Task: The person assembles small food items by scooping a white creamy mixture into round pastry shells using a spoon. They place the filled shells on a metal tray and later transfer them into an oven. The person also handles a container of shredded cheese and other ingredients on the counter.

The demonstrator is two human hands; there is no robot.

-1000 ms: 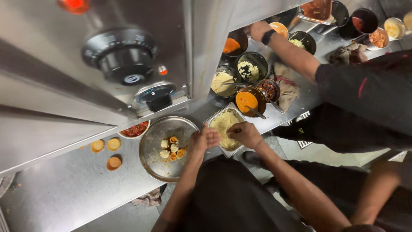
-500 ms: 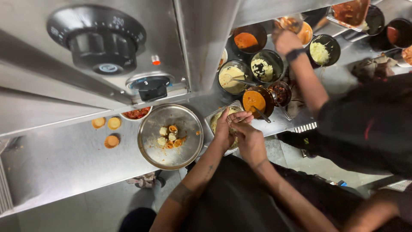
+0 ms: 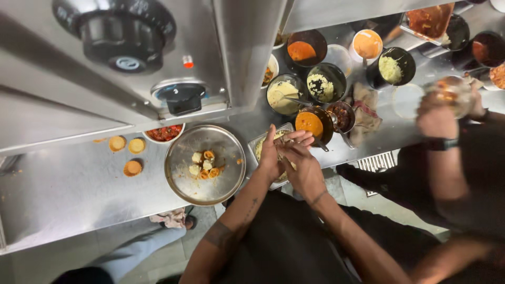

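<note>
Both hands, left hand (image 3: 271, 158) and right hand (image 3: 301, 168), fingers pinched narrow on what looks like soft, crumbly filling over the small tray (image 3: 259, 143) at the table's front edge; take it gently from underneath.

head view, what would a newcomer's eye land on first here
The person's left hand and right hand, pressed together over a rectangular steel tray of pale food at the counter's near edge. Just left of them sits a round steel plate holding small orange and white pieces. Behind, a cluster of dark bowls of orange, yellow and white fillings crowds the counter, where another person's hand works at right.
</note>
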